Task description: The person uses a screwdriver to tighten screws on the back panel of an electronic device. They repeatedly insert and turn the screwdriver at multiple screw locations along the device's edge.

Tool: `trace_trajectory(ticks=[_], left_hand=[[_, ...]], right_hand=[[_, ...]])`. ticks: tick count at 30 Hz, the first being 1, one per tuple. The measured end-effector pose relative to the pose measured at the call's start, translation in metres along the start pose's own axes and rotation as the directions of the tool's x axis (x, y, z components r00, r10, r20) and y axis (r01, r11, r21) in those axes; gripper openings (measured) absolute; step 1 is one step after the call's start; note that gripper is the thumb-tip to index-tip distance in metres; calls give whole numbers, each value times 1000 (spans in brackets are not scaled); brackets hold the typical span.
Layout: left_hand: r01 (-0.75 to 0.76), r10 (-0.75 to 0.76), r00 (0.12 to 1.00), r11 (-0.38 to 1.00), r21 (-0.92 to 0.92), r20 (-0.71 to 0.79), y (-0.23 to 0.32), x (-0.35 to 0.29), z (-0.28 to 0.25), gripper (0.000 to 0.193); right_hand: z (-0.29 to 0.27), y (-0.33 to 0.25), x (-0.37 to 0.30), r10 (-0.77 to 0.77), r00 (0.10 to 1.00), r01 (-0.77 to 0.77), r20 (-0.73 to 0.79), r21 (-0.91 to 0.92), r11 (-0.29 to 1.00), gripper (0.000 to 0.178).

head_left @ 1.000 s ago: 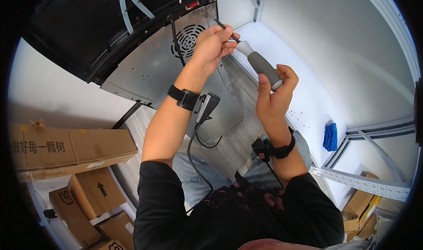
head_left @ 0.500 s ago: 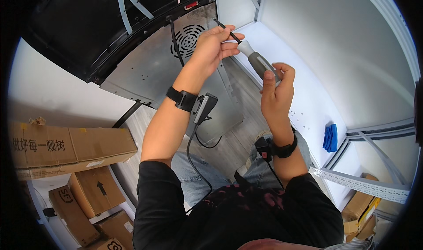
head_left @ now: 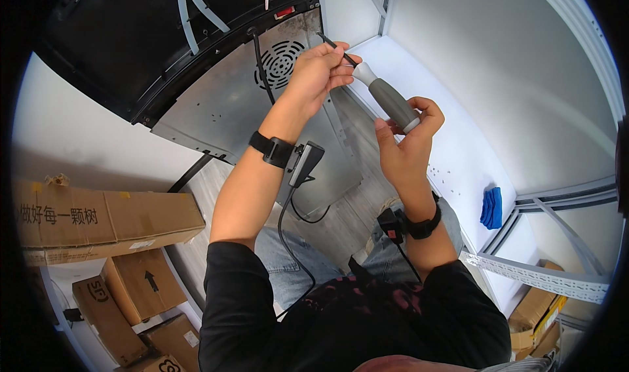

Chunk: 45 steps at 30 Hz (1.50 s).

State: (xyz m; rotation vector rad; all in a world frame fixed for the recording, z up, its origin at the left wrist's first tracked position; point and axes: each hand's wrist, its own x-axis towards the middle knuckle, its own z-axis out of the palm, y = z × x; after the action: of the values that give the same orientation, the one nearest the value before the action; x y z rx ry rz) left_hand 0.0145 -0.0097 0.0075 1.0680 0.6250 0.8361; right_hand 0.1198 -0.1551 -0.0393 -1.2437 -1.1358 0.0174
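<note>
A screwdriver [head_left: 388, 98] with a grey handle and dark shaft slants up to the left. Its tip meets the upper right edge of a bare metal panel [head_left: 219, 103] on a large black appliance [head_left: 131, 38]. My left hand [head_left: 314, 74] pinches the shaft between thumb and fingers, close to the panel. Around the handle's lower end, my right hand [head_left: 411, 146] is loosely curled, fingers behind it and thumb off to its left side. The screw or hole at the tip is too small to make out.
A power cord [head_left: 261, 64] hangs by the panel's round vent [head_left: 280, 64]. Small dark screws [head_left: 440, 172] and a blue cloth [head_left: 491, 208] lie on the white shelf [head_left: 432, 83] at right. Cardboard boxes [head_left: 144, 218] are stacked at left, more [head_left: 537, 306] at lower right.
The screwdriver handle has turned, showing another side. My right hand has slid slightly down, with its thumb moved left off the handle. My left hand stays on the shaft.
</note>
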Motion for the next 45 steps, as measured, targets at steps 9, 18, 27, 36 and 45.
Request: trace_trajectory(ticks=[9, 18, 27, 36, 45], left_hand=[[14, -10, 998, 998, 58, -65, -5, 3, -3, 25], [-21, 21, 999, 1000, 11, 29, 0, -5, -6, 25], [-249, 246, 966, 804, 540, 80, 7, -69, -24, 33], [-156, 669, 636, -377, 913, 385, 32, -131, -68, 46], [20, 601, 741, -467, 884, 301, 26, -110, -94, 71]], right_hand=[[1, -11, 4, -123, 992, 121, -23, -84, 989, 41], [-4, -11, -2, 183, 979, -169, 94, -133, 977, 43], [1, -14, -5, 187, 979, -190, 79, 33, 981, 40], [6, -7, -14, 94, 993, -96, 68, 35, 995, 44], [3, 2, -16, 98, 995, -96, 36, -46, 994, 43]])
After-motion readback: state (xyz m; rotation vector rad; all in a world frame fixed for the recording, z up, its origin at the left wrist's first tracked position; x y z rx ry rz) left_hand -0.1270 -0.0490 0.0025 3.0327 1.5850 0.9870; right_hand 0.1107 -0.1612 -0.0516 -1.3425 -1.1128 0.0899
